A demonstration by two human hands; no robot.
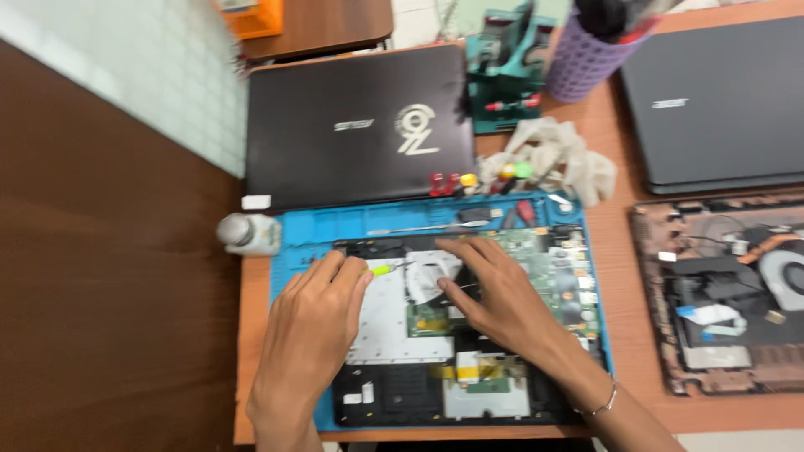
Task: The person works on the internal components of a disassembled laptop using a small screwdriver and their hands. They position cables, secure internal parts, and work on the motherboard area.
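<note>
Both wrists come in from the bottom edge, over the front rim of the blue work mat (289, 251) that carries an opened laptop chassis (435, 393). Room is tight here — the mat's left edge runs close to the table's own left edge, where a small white bottle (249, 233) stands just off the mat's upper left corner.

On the left hand (314, 322), palm down, the fingers are curled and pinch a slim tool with a yellow-green handle (381, 269) whose tip points right toward the middle of the chassis. Just beside it, the right hand (502, 293), with a thin bracelet (599, 406) at its wrist, lies flat with fingers spread and released, pressing on the silvery shielding beside the green motherboard (557, 272); it grips nothing.

Behind the mat, a closed black laptop (360, 125) fills the far side, with a crumpled pale cloth (557, 159) and a teal tool stand (502, 79) to its right. A purple perforated pen cup (586, 63) stands near the top edge. Free tabletop shows only as a narrow strip between the mat's right edge and a second opened laptop base (729, 293) — above that lies a closed grey laptop (720, 105).
</note>
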